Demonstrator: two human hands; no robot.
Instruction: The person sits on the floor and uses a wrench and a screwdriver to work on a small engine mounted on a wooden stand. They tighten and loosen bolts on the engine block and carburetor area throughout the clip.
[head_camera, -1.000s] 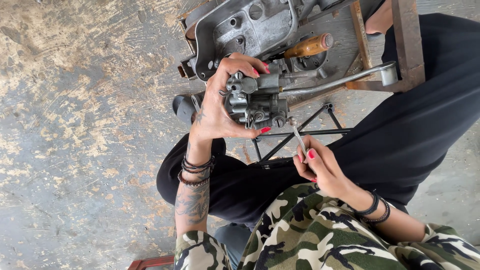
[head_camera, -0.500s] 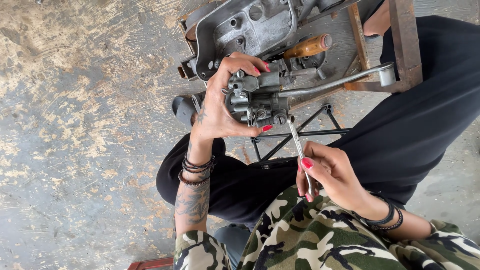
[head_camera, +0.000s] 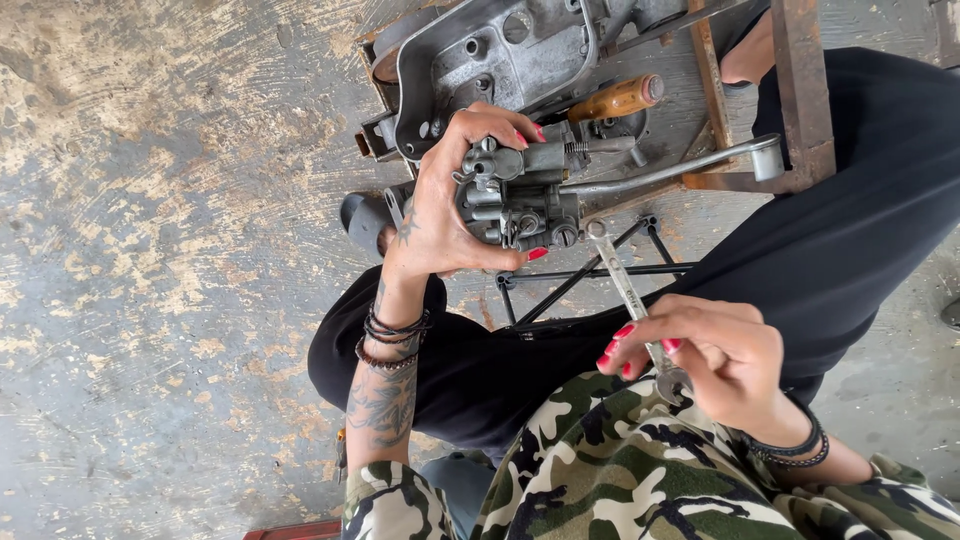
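Note:
My left hand (head_camera: 437, 205) grips a small grey metal carburettor-like part (head_camera: 520, 195), fingers wrapped over its top and thumb under it. My right hand (head_camera: 715, 355) holds a slim silver spanner (head_camera: 625, 285) by its lower half. The spanner's ring end points up and reaches a bolt at the part's lower right edge. Both wrists wear dark bracelets.
A grey metal engine casing (head_camera: 500, 50) lies above the part, beside a wooden tool handle (head_camera: 615, 98) and a long steel lever (head_camera: 680, 165). A rusty steel frame (head_camera: 800, 90) stands at upper right, a black wire stand (head_camera: 600, 270) below. Bare concrete floor (head_camera: 150, 250) spreads left.
My right hand has raised the spanner from near my lap and brought its ring end up to the part. My left hand has kept its hold.

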